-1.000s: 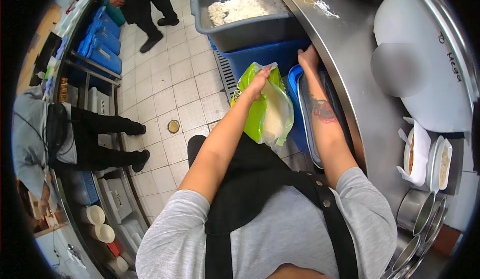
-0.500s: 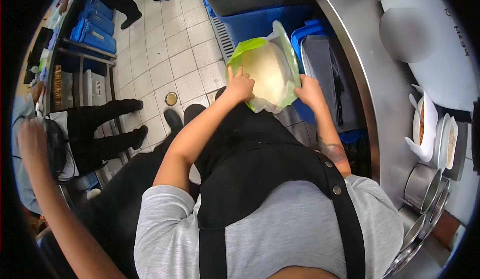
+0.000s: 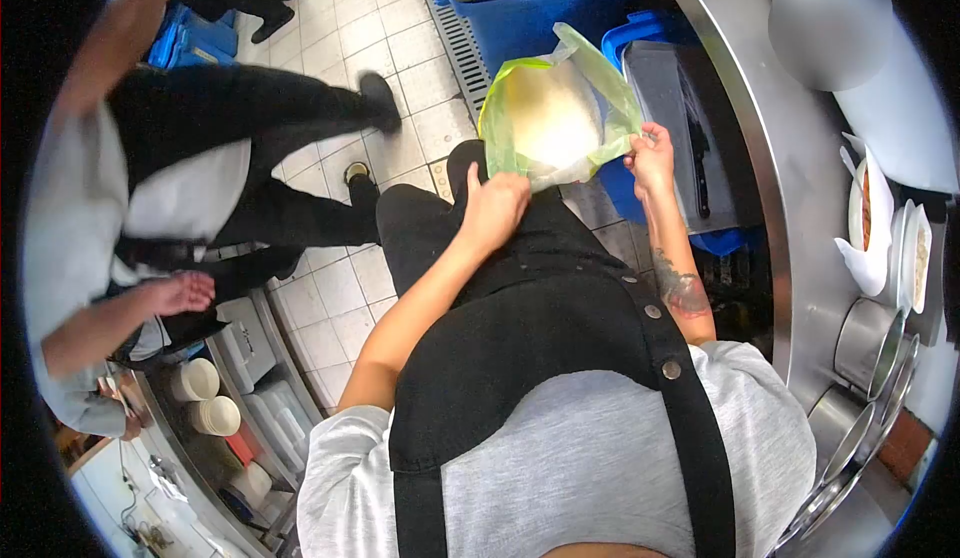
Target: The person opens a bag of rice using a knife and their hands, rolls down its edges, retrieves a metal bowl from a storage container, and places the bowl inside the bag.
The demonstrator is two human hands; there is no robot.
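Observation:
A green translucent plastic bag (image 3: 612, 88) stands with its mouth wide, just past my apron and knees. Inside it is a pale, cream-white mass (image 3: 560, 128), too washed out to name. My left hand (image 3: 495, 208) is closed on the near rim of the bag, fingertips curled over the plastic. At the right side, my right hand (image 3: 652, 163) pinches the bag's edge between thumb and fingers. What supports the bag from below is mostly hidden.
Right of the bag, a knife (image 3: 701, 173) lies on a dark flat surface by a steel counter (image 3: 745, 88) holding plates and metal pots (image 3: 868, 348). A co-worker's legs (image 3: 250, 118) are close on my left. A blue bin (image 3: 540, 18) stands beyond the bag.
My left hand has shifted from the bag's left side to its near rim. The bag's right edge is pulled wider by my right hand. A co-worker has stepped into view at left.

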